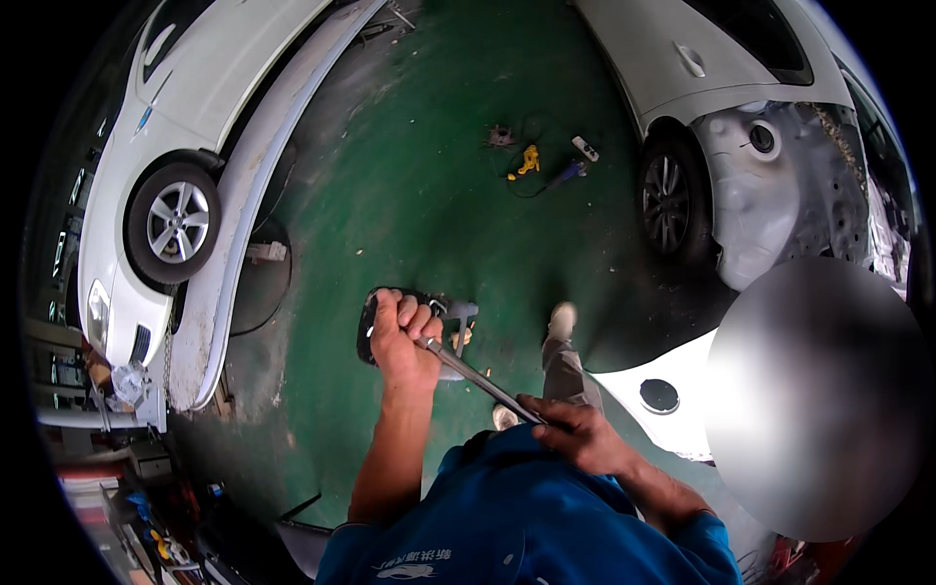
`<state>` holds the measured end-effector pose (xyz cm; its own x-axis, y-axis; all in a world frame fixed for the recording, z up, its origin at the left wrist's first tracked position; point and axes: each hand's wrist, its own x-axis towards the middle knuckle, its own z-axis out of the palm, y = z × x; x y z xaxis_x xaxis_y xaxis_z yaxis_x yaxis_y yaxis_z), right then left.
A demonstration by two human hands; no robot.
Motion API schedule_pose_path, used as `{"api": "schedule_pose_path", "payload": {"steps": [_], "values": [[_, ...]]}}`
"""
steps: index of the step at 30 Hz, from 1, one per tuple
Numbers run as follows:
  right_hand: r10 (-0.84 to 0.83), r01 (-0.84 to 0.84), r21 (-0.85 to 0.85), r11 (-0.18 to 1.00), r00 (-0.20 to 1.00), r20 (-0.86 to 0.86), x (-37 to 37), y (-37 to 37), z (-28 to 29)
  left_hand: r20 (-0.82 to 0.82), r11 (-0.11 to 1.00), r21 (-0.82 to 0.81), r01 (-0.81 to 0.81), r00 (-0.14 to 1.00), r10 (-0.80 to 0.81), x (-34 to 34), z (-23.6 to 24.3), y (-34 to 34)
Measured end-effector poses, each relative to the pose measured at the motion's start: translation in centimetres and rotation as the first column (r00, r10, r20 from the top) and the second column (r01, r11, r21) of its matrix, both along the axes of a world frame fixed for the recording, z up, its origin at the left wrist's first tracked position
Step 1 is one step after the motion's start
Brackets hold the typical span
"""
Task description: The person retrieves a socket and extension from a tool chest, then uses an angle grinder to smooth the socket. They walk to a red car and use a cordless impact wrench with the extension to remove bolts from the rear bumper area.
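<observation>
A long metal bar (487,386) runs slantwise across in front of my body, its one end up at the left and the other down at the right. My left hand (405,341) is wrapped round the upper end, where the bar has a thicker head. Closer to my body, my right hand (577,435) closes on the lower part. Below my left hand, on the floor, stands a low stool (369,327) with a dark top and grey legs, partly covered by the hand.
A white car (122,253) stands at the left beside a long pale ramp (244,205). At the right is another white car (663,58) with bare metal behind its wheel. A yellow tool (529,159) and cables lie ahead. A white body panel (639,375) with a round opening is near a blurred area.
</observation>
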<state>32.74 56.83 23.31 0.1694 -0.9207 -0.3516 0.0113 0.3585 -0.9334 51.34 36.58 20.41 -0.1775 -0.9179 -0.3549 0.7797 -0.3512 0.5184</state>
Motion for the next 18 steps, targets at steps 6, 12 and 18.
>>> {"api": "schedule_pose_path", "payload": {"steps": [6, 12, 18], "values": [[0.007, -0.013, 0.075, 0.997, 0.997, 0.072, -12.4, -12.2, -2.6, 0.089, 0.997, -0.051, 0.050, 0.995, -0.045, -10.7, -2.6, -11.9], [-0.002, -0.021, 0.140, 0.990, 0.987, 0.161, -21.9, -24.0, -2.4, 0.149, 0.996, 0.084, 0.024, 0.988, -0.037, -19.4, -2.9, -22.9], [-0.034, -0.014, 0.206, 0.979, 0.973, 0.226, -26.3, -35.7, -2.9, 0.174, 0.997, 0.078, -0.002, 0.985, -0.012, -24.3, -2.4, -34.5]]}}
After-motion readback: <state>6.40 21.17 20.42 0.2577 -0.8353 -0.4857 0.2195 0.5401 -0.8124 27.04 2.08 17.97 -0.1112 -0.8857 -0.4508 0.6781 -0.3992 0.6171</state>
